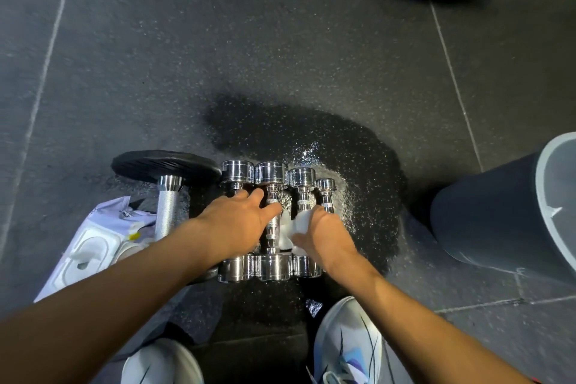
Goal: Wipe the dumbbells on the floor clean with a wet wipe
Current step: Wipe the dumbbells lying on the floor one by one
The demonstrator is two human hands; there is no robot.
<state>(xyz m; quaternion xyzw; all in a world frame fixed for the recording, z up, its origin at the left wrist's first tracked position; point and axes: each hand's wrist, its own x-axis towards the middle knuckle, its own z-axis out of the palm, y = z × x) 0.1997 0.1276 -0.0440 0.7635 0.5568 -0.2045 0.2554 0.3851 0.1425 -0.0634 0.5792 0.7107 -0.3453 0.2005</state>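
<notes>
Several chrome dumbbells (271,221) lie side by side on the dark rubber floor, handles running away from me. My left hand (240,221) rests on the two leftmost of them, fingers spread over the handles. My right hand (324,237) presses a white wet wipe (296,227) against the handle of the third dumbbell (301,193). A smaller dumbbell (326,193) lies at the right end of the row. The floor around the dumbbells glistens wet.
A larger bar with a black plate (165,165) lies left of the row. A wet wipe pack (93,243) sits at the left. A grey bin (511,215) stands at the right. My white shoes (346,346) are at the bottom. Dark equipment stands top right.
</notes>
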